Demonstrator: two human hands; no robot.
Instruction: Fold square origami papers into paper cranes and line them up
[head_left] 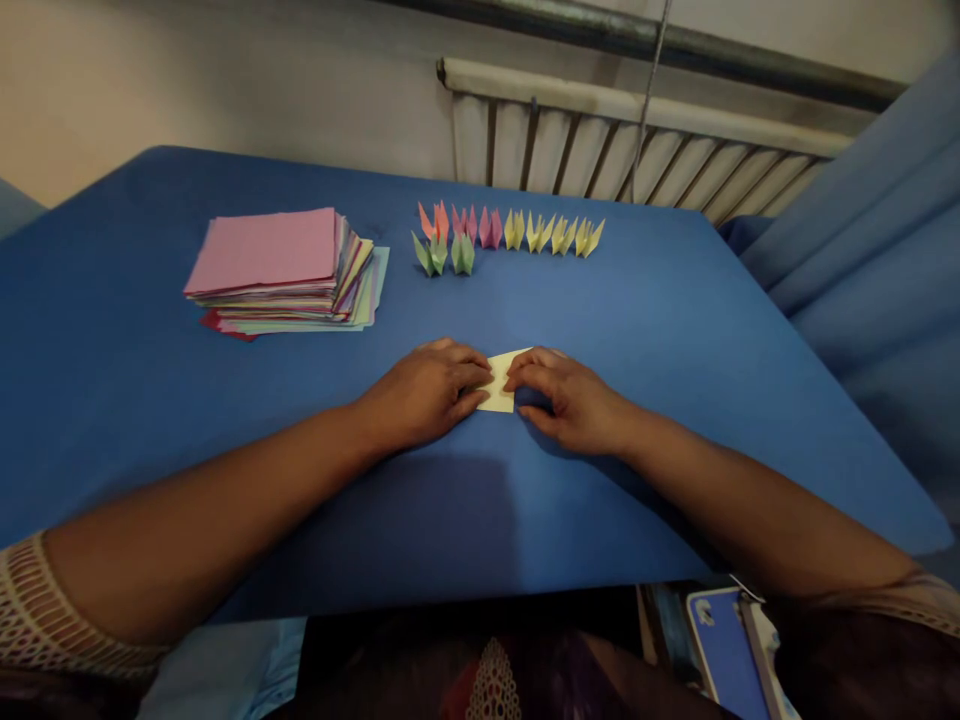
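Note:
A small folded sheet of pale yellow paper (501, 396) lies on the blue tabletop in front of me. My left hand (431, 390) holds its left side, fingers on top and thumb by the lower edge. At the right side, the curled fingertips of my right hand (570, 400) press on the paper, with the thumb a little apart below them. The fingers cover both ends of the sheet. Beyond my hands stand several folded paper cranes: yellow ones (540, 233), pink ones (490, 229), an orange one (434, 220) and green ones (463, 254).
A thick stack of coloured paper (262, 250), pink on top, sits at the back left of the blue table (675, 330). Behind the table are a radiator (547, 145) and a pipe (570, 22). A blue curtain (877, 240) hangs along the right side.

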